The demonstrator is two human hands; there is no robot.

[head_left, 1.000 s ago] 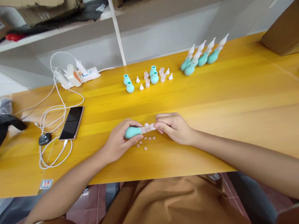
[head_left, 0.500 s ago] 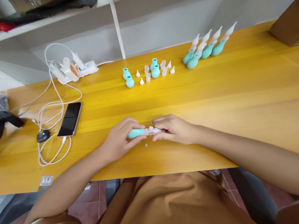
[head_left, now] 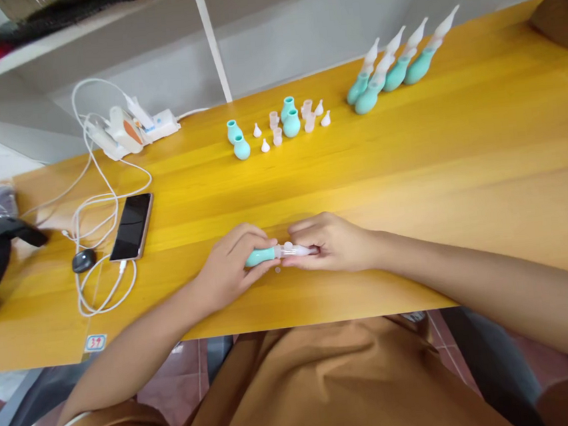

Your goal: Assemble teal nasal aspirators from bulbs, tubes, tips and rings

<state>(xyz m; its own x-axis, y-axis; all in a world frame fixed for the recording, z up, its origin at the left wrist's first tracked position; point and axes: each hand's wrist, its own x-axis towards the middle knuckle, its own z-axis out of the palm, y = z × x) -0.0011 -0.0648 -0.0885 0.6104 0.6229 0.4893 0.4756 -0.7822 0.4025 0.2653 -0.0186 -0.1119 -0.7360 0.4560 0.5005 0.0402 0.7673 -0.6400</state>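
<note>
**Bulb aspirator (head_left: 282, 252), one, held in two hands; further stock loose and joined**

Clock centre: the held aspirator, near the front edge of the bench (head_left: 411, 180).

- 9 to 10 o'clock: smartphone (head_left: 132, 226), flat, screen dark.
- 10 to 11 o'clock: white power strip (head_left: 162, 125), plugs fitted.
- 9 o'clock: left hand (head_left: 233, 261), thumb and fingers curled about the teal bulb (head_left: 261, 256).
- Centre: clear connector (head_left: 286, 251) and white nozzle (head_left: 302, 251), in line with the bulb; seemingly joined, tightness not tellable.
- 6 to 7 o'clock: small clear disc (head_left: 278, 269), one, just beside.
- 11 to 1 o'clock: loose bulbs (head_left: 291, 125), four, mouths up; loose connectors (head_left: 277, 138), four; loose nozzles (head_left: 325, 120), four.
- 3 o'clock: right hand (head_left: 340, 242), partly closed, gripping the nozzle end.
- 1 o'clock: joined aspirators (head_left: 419, 67); five nozzles show, four bulbs clearly.

Tally, as judged: rear-right group complete; held piece nearly so; four sets unjoined.
</note>
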